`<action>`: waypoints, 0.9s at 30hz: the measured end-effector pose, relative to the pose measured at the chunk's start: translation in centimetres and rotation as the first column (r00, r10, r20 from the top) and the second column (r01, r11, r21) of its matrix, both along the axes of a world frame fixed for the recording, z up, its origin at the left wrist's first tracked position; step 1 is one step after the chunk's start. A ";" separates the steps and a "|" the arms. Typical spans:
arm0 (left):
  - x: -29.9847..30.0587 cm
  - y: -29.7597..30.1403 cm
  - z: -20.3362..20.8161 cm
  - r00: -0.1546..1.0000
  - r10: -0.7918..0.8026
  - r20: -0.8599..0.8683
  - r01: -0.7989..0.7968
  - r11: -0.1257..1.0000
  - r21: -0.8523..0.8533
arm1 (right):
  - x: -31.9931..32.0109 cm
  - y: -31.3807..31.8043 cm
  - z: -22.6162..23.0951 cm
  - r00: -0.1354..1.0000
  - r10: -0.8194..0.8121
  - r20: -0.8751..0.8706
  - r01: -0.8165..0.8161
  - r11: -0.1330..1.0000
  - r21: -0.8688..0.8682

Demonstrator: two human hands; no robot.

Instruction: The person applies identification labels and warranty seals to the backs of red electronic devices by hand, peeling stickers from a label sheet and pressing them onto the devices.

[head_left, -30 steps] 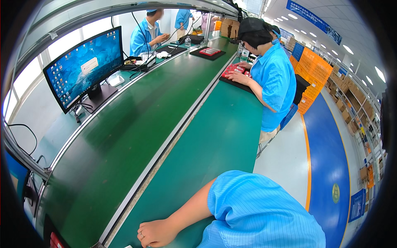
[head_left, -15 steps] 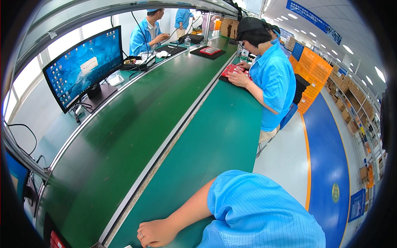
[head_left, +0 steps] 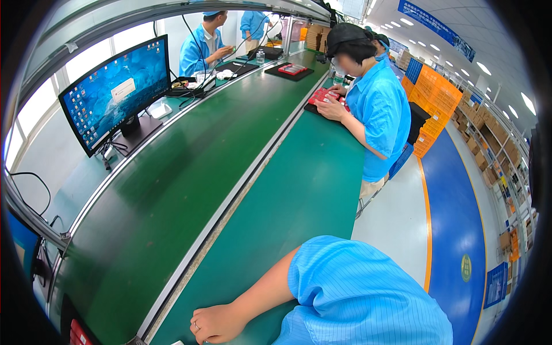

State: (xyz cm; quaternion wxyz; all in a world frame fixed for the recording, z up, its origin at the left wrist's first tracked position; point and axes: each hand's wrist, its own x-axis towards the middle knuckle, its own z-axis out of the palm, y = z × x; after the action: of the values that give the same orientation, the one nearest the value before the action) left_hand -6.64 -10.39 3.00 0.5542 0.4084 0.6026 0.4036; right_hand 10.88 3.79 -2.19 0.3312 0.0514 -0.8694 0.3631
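My right hand (head_left: 218,324) rests low over the green worktop (head_left: 276,213), at the lower edge of the picture. Its fingers are curled in, with a ring on one of them. The fingertips drop out at the picture's edge, so what they hold, if anything, is hidden. Just left of the hand, a corner of a small white thing (head_left: 178,343) shows. A blue striped sleeve (head_left: 362,293) covers my upper arm. My left hand is out of the picture.
A dark green belt (head_left: 172,167) runs beside the worktop, with a monitor (head_left: 118,92) beyond it. At the far right side a co-worker (head_left: 376,115) handles a red tray (head_left: 325,96). Another red tray (head_left: 293,69) lies on the belt. Orange crates (head_left: 431,106) stand behind.
My right hand and arm stay in place. The co-worker's hands shift slightly over the red tray, and a standing person far back has moved a little.
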 end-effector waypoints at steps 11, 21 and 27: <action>0.0 0.0 0.6 0.999 0.022 -0.049 -0.022 1.000 -0.004 | 0.3 0.2 0.2 0.982 0.057 0.179 -0.051 0.998 -0.038; -0.7 -0.2 -0.5 0.996 -0.076 0.039 0.075 0.997 0.024 | 1.3 -0.5 1.9 0.951 0.003 0.308 -0.007 1.000 0.012; -1.1 -0.9 -0.9 0.994 -0.103 0.038 0.099 0.992 0.081 | 1.0 0.0 2.4 0.912 0.056 0.406 -0.082 0.996 0.046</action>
State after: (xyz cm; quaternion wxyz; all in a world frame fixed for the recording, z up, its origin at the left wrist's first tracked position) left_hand -7.78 -11.29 2.09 0.5698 0.4514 0.5532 0.4069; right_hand 11.86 3.78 0.19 0.1296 0.0162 -0.9275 0.3502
